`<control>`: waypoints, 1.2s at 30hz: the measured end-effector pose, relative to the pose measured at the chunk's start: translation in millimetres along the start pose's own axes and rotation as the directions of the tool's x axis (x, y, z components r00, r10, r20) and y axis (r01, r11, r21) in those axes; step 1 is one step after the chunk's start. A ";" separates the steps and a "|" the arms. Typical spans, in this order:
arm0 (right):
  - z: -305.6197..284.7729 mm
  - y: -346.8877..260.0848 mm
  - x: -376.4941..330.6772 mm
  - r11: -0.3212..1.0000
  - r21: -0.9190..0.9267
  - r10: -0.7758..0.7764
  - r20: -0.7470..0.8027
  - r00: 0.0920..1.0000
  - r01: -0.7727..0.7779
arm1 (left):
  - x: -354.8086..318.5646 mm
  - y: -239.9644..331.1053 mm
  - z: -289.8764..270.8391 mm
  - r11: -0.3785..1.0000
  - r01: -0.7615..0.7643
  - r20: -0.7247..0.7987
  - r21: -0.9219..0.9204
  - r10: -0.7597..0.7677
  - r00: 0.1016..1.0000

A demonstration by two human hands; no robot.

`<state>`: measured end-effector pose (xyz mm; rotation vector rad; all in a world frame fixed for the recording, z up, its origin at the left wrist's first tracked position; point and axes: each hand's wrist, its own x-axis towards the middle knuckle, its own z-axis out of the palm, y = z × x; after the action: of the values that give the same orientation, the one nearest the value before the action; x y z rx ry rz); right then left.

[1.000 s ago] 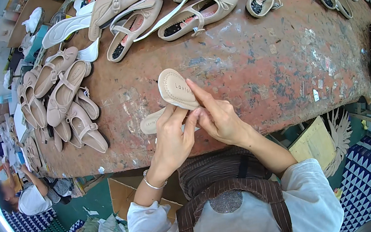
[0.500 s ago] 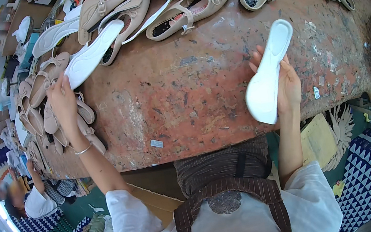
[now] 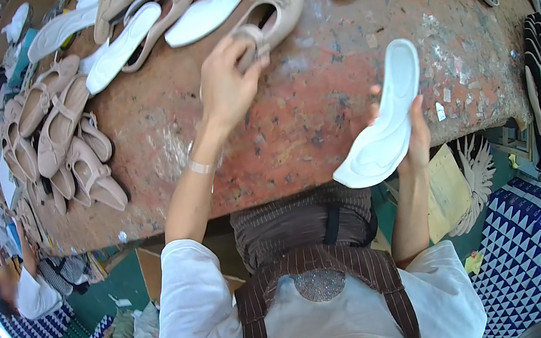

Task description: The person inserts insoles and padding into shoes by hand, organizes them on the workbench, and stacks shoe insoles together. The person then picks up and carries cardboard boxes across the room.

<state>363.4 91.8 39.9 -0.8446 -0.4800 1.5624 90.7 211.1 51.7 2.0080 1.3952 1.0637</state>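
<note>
While the left hand [image 3: 223,86] grips a beige flat shoe's [image 3: 269,17] heel on the worktop [image 3: 318,112], the right hand [image 3: 414,135] holds a white insole [image 3: 383,123] nearby; steadying the heel should help fitting.

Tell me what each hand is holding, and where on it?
The left hand grips a beige shoe at its heel end. The right hand holds a white insole along its lower half.

white insole [image 3: 384,126], beige shoe [image 3: 271,17], mottled reddish-brown table [image 3: 317,105]
</note>
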 end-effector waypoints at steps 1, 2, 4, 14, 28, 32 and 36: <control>2.3 -6.3 -3.2 0.997 -0.079 -0.026 -0.006 1.000 0.025 | -31.1 10.4 -14.0 0.995 0.093 0.047 0.021 -0.094 0.994; 6.8 -10.1 -6.5 0.976 -0.210 -0.070 -0.079 0.994 0.052 | -61.9 18.3 -29.8 0.990 0.135 0.075 0.037 -0.137 0.988; 18.7 -16.0 -11.6 0.836 -0.549 -0.042 -0.096 0.995 -0.017 | -119.2 24.9 -56.8 0.979 0.164 0.173 0.124 -0.184 0.968; 96.6 50.0 -6.8 -0.109 -0.638 0.157 0.746 0.647 0.762 | -222.5 9.8 -73.0 0.762 0.648 -0.410 0.024 -0.583 0.701; 136.7 143.0 15.7 0.216 -0.685 0.210 0.729 0.652 0.696 | -225.5 -25.9 -66.0 0.750 0.572 -0.305 -0.333 -0.659 0.687; 143.7 151.8 15.1 0.224 -0.711 0.249 0.703 0.666 0.666 | -225.2 -37.1 -63.0 0.721 0.561 -0.324 -0.405 -0.688 0.650; 145.5 159.8 14.9 0.229 -0.727 0.255 0.687 0.681 0.648 | -222.7 -43.8 -61.6 0.686 0.556 -0.345 -0.470 -0.722 0.600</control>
<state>148.5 101.1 15.0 -0.9318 -2.3000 1.0821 -24.2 17.9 -17.5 0.8388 1.8638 1.3800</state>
